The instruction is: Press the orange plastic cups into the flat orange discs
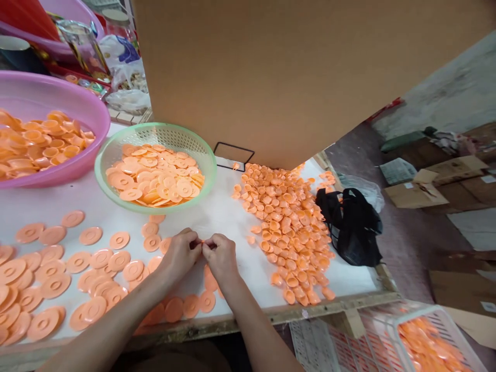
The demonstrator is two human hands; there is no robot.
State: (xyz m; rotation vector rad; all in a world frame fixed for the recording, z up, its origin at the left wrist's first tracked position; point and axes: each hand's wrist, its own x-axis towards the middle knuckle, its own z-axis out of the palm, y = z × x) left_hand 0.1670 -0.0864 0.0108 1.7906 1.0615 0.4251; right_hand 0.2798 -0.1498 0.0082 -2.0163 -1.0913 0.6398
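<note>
My left hand [181,254] and my right hand [221,254] meet over the white tabletop, thumbs and fingertips pinched together. Between them shows a sliver of a small orange plastic piece [202,242]; the fingers hide the rest, so its shape cannot be told. Flat orange toy saucers [94,309] lie scattered to the left and beneath my forearms. To the right of my hands spreads a heap of small orange toy cups [289,222]. Beyond my left hand, a pale green strainer basket [104,178] holds more orange saucers.
A pink basin [101,116] with orange pieces stands at the left. A large cardboard box [248,77] walls off the back. A black wire frame [233,155] lies before it. At the table's right edge rests a black bag [354,232]; below is a white crate [401,330].
</note>
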